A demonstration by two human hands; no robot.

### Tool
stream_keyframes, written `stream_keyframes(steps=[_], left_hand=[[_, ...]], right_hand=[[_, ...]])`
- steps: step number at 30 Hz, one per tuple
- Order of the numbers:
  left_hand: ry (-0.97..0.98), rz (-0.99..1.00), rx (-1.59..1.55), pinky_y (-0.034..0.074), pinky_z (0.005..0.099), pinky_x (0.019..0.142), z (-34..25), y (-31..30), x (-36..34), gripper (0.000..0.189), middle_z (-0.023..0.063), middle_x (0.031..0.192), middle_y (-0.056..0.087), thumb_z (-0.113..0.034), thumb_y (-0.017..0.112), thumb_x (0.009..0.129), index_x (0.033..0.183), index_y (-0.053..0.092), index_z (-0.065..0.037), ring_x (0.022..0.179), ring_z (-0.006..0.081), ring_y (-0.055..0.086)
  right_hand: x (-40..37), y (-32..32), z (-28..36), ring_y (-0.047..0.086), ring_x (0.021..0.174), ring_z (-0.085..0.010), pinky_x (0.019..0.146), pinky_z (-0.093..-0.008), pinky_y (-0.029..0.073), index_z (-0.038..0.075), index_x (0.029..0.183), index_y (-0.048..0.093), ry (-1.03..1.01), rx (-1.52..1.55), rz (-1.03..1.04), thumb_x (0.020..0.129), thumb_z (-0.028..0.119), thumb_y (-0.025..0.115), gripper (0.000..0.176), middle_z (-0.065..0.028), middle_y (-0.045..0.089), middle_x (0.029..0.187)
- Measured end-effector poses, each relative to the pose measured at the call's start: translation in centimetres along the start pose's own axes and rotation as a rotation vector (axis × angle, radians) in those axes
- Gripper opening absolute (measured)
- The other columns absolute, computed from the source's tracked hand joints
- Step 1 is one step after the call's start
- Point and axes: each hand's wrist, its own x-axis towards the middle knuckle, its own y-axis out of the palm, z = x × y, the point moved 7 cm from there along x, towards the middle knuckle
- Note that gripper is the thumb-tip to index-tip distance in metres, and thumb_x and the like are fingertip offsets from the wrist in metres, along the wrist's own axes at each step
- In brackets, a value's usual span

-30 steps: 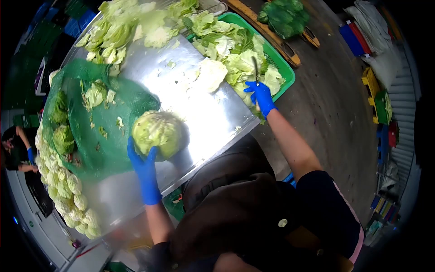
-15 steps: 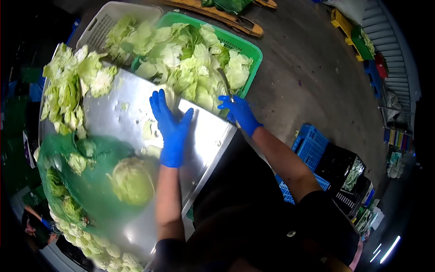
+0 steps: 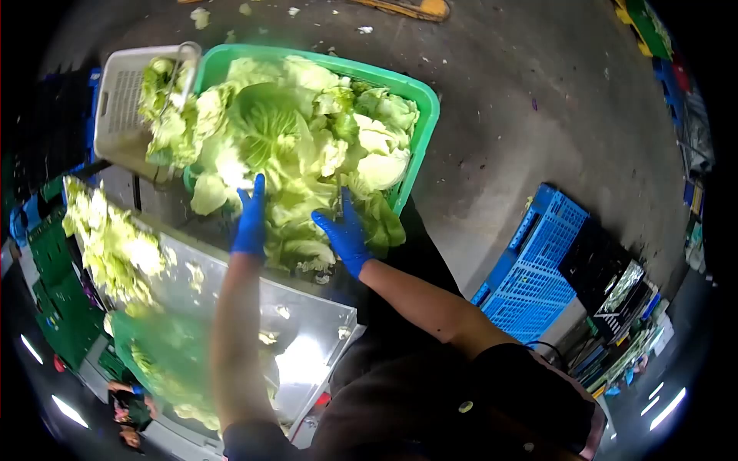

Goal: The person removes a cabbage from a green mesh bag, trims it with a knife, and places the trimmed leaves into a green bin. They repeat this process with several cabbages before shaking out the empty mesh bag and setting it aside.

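Both of my hands wear blue gloves and reach down into the near side of a large green crate (image 3: pixel 421 127) full of loose cabbage leaves (image 3: pixel 269 127). My left hand (image 3: pixel 251 223) is at the crate's near left, fingers stretched forward against the leaves. To its right, my right hand (image 3: pixel 346 237) has its thumb and fingers apart, with pale green leaves between the two hands. I see no grip on a single leaf; some fingertips are partly hidden among the leaves. No knife can be made out in either hand.
A metal table (image 3: pixel 311 307) with leaf scraps stands close below my hands, a leaf pile (image 3: pixel 111 246) and green netting (image 3: pixel 165 346) on it. A white basket (image 3: pixel 119 115) adjoins the crate. Blue crates (image 3: pixel 530 269) stand on the right. Another person (image 3: pixel 131 407) is at lower left.
Both hands have moved from the table's edge into the crate of leaves. My right hand, which held a knife, now has spread fingers. The view has shifted toward the crate.
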Motion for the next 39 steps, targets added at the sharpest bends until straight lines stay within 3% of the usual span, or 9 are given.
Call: stream_keyframes(steps=[9, 13, 15, 19, 25, 29, 32, 36, 39], left_hand=[[-0.018, 0.1, -0.434, 0.03, 0.0391, 0.111, -1.9, 11.6, -5.0, 0.087, 0.0137, 0.142, 0.043, -0.028, 0.067, 0.087, 0.152, 0.014, -0.003, 0.129, 0.0256, 0.043], [-0.124, 0.309, -0.709, 0.044, 0.032, 0.096, -1.8, 20.0, -1.7, 0.061, 0.0111, 0.122, 0.061, -0.032, 0.069, 0.087, 0.135, 0.049, -0.001, 0.109, 0.0189, 0.057], [-0.256, 0.17, -0.483, 0.048, 0.0288, 0.087, -2.5, 22.3, -1.5, 0.055, 0.0095, 0.115, 0.064, -0.038, 0.073, 0.083, 0.121, 0.061, 0.001, 0.099, 0.0156, 0.06], [-0.102, 0.027, -0.096, 0.04, 0.0356, 0.1, 1.7, 22.6, 1.5, 0.1, 0.0169, 0.124, 0.059, -0.049, 0.078, 0.077, 0.141, 0.029, 0.011, 0.11, 0.0254, 0.056], [0.28, 0.462, 0.276, 0.044, 0.0311, 0.098, -7.0, 11.9, -5.1, 0.055, 0.0148, 0.129, 0.059, -0.02, 0.072, 0.086, 0.133, 0.053, 0.0, 0.115, 0.0172, 0.056], [1.054, -0.205, 0.644, 0.034, 0.0445, 0.108, -16.3, 5.6, -3.6, 0.054, 0.0166, 0.149, 0.039, -0.027, 0.067, 0.089, 0.139, 0.051, -0.011, 0.135, 0.0337, 0.039], [0.814, -0.609, 0.873, 0.01, 0.0692, 0.107, -13.9, 2.9, 5.8, 0.076, 0.0154, 0.157, 0.022, -0.062, 0.057, 0.085, 0.149, 0.036, -0.026, 0.144, 0.045, 0.012], [0.808, -0.683, 1.076, 0.008, 0.0684, 0.108, -11.7, 6.0, 11.5, 0.078, 0.0119, 0.159, 0.019, -0.074, 0.05, 0.081, 0.147, 0.038, -0.034, 0.142, 0.0494, 0.013], [0.835, -0.646, 1.067, 0.006, 0.0682, 0.108, -9.0, 7.1, 17.3, 0.073, 0.011, 0.159, 0.018, -0.067, 0.051, 0.083, 0.147, 0.039, -0.034, 0.139, 0.0498, 0.017]], right_hand=[[7.5, -3.3, 12.2, 0.057, 0.095, -0.0084, 0.082, -0.0254, 0.049, 0.008, 0.149, 0.035, 0.082, 0.168, 0.178, 0.081, 0.012, 0.079, 0.081, -0.0035, 0.063, 0.111], [12.9, -6.7, 16.8, 0.058, 0.095, -0.009, 0.082, -0.0259, 0.05, 0.009, 0.146, 0.04, -0.246, -0.05, 0.109, 0.079, 0.015, 0.08, 0.078, -0.0052, 0.064, 0.116], [16.3, -9.0, 16.1, 0.064, 0.096, -0.0163, 0.084, -0.0313, 0.051, 0.01, 0.144, 0.043, -0.404, -0.308, 0.013, 0.08, 0.03, 0.079, 0.076, -0.0114, 0.065, 0.119], [18.0, -12.7, 16.3, 0.064, 0.108, -0.0284, 0.091, -0.0361, 0.05, 0.013, 0.14, 0.049, -0.304, -0.9, -0.132, 0.085, 0.043, 0.07, 0.066, -0.0167, 0.062, 0.125], [10.1, -11.8, 24.3, 0.065, 0.103, -0.029, 0.084, -0.0349, 0.053, 0.011, 0.127, 0.059, -0.719, -0.954, -0.179, 0.087, 0.022, 0.07, 0.043, -0.016, 0.063, 0.12], [10.0, -7.6, 20.1, 0.068, 0.081, -0.0303, 0.073, -0.0355, 0.053, 0.008, 0.097, 0.068, -0.422, -0.785, 0.056, 0.083, 0.025, 0.073, 0.022, -0.0113, 0.07, 0.087], [15.8, -6.4, 13.5, 0.06, 0.06, -0.03, 0.059, -0.0388, 0.047, 0.002, 0.078, 0.063, -0.168, -0.752, 0.133, 0.083, 0.027, 0.066, 0.026, -0.015, 0.064, 0.07], [22.5, -6.8, 9.7, 0.06, 0.064, -0.0268, 0.06, -0.0384, 0.046, 0.004, 0.076, 0.063, -0.021, -0.885, 0.112, 0.083, 0.019, 0.057, 0.017, -0.0138, 0.065, 0.073], [26.5, -7.3, 2.3, 0.062, 0.07, -0.0252, 0.063, -0.0382, 0.048, 0.006, 0.087, 0.065, -0.542, -1.489, 0.142, 0.085, 0.018, 0.055, 0.015, -0.0118, 0.067, 0.083]])
